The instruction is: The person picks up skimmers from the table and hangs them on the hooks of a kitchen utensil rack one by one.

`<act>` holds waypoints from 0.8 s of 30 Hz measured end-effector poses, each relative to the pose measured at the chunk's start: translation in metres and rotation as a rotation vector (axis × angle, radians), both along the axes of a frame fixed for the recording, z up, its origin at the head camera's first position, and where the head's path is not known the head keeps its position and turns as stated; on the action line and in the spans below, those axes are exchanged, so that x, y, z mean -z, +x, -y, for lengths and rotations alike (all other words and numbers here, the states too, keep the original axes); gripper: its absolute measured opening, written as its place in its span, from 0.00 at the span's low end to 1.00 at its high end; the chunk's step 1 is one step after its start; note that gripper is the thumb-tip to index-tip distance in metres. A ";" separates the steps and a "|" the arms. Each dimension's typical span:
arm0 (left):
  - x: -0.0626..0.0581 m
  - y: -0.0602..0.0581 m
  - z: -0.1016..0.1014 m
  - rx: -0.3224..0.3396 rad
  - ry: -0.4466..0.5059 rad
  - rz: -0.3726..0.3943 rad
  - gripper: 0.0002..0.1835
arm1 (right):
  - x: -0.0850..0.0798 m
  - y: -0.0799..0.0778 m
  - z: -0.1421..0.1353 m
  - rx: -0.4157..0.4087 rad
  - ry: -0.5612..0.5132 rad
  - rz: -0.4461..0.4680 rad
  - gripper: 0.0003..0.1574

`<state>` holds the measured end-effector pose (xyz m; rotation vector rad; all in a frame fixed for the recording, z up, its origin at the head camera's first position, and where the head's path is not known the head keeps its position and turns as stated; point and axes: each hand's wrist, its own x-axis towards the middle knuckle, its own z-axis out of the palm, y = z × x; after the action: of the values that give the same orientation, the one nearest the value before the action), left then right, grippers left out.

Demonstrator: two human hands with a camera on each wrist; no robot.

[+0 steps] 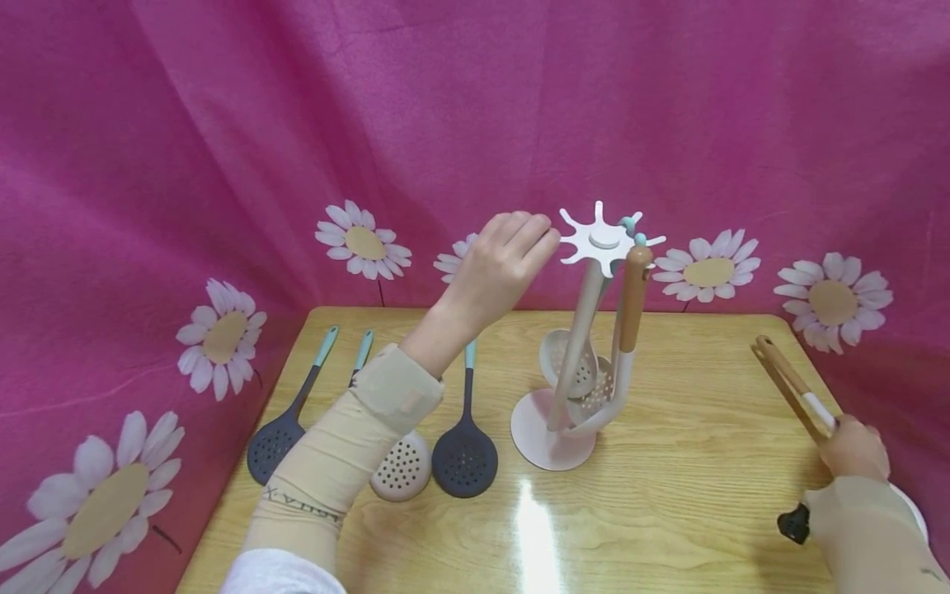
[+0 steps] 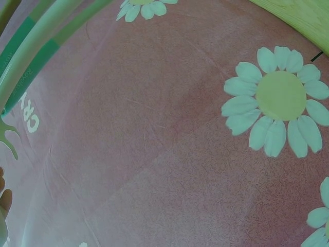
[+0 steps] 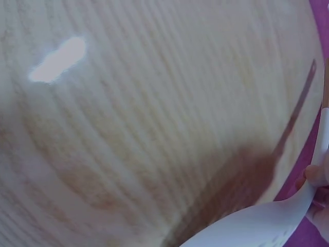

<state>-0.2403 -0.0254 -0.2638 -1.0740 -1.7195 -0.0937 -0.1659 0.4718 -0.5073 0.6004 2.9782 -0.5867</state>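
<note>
At the right edge of the table my right hand (image 1: 853, 450) grips a white skimmer (image 1: 820, 410) by its neck, wooden handle pointing away. Holes show in its white head (image 3: 252, 226) in the right wrist view, and its shadow falls on the table beside it. My left hand (image 1: 512, 252) is raised with bent fingers at the left arms of a white utensil rack (image 1: 597, 239). Whether they pinch an arm is hidden. On the rack hang a wooden-handled white utensil (image 1: 631, 322) and pale perforated utensils (image 1: 567, 363) with teal ends.
On the left of the table (image 1: 690, 412) lie dark skimmers (image 1: 465, 458) with teal handles, another dark skimmer (image 1: 275, 445), and a pale skimmer (image 1: 401, 470) partly behind my left forearm. A pink flowered cloth (image 1: 445, 107) encloses the back and sides.
</note>
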 end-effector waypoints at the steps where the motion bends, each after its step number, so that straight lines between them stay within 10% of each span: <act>1: 0.000 0.000 0.000 0.000 -0.001 0.001 0.08 | -0.001 -0.001 0.001 -0.013 0.009 -0.031 0.23; 24: 0.000 0.001 0.000 -0.019 -0.012 -0.001 0.08 | -0.068 -0.038 0.071 -0.008 -0.106 -0.419 0.27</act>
<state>-0.2395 -0.0250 -0.2634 -1.0658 -1.7312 -0.0714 -0.2042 0.4003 -0.4392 0.5111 3.2969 -0.9736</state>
